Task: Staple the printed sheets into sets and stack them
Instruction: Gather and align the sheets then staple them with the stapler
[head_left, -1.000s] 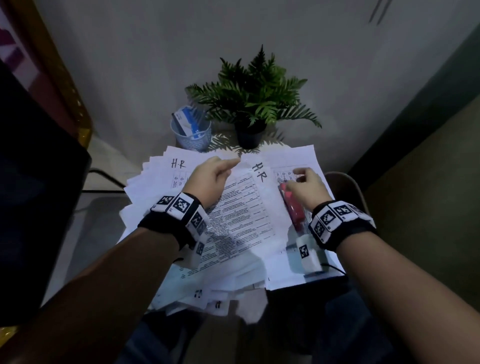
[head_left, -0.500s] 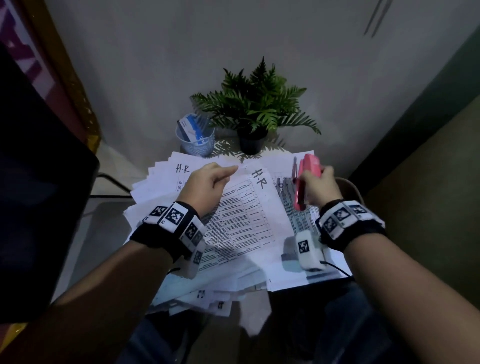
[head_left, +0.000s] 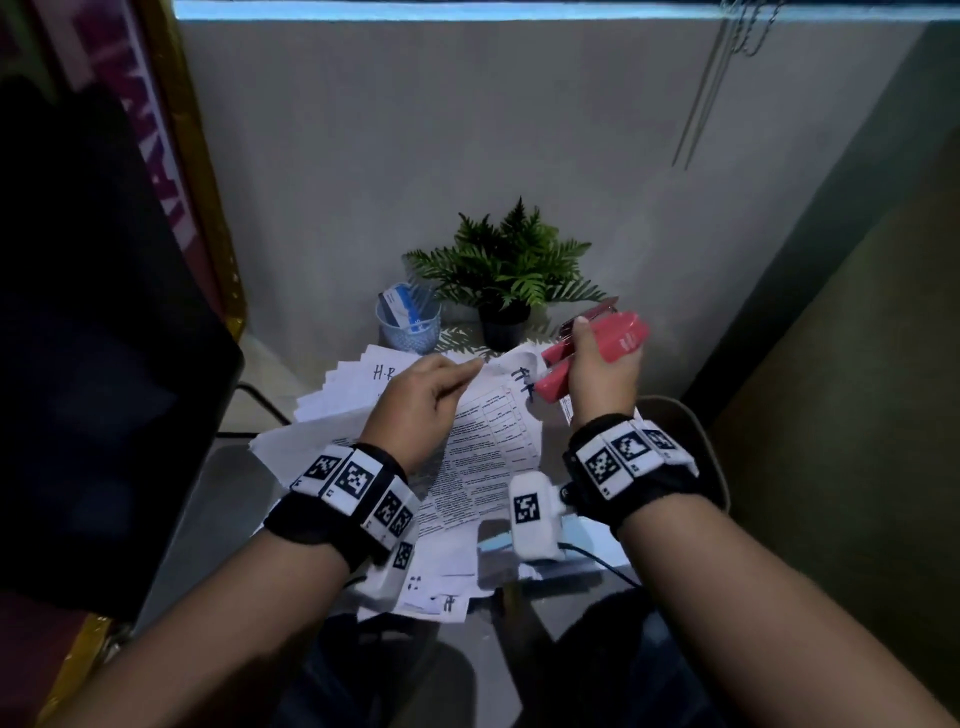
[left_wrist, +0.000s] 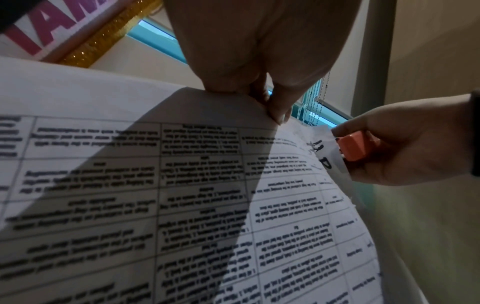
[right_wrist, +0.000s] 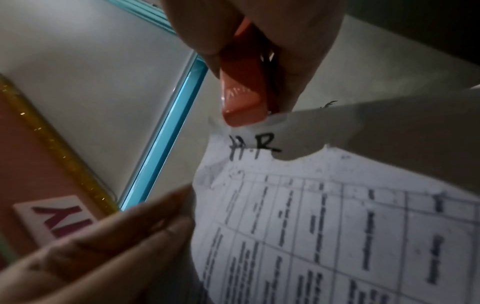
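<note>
Left hand (head_left: 421, 400) pinches the sheets (left_wrist: 182, 185); right hand (head_left: 602, 374) grips stapler (head_left: 597, 345) at their corner: squeeze squarely, edges aligned.

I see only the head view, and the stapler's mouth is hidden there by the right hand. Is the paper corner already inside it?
Observer: Yes. In the right wrist view the corner of the printed set, just above the handwritten "H.R", sits in the mouth of the pink stapler.
Operator: Does the left hand really hold the set?
Observer: Yes. In the left wrist view the left hand pinches the set's top edge between fingertips and thumb.
Operator: How does the right hand hold the stapler?
Observer: In the left wrist view the right hand is wrapped around it; only the stapler's front end shows.
</note>
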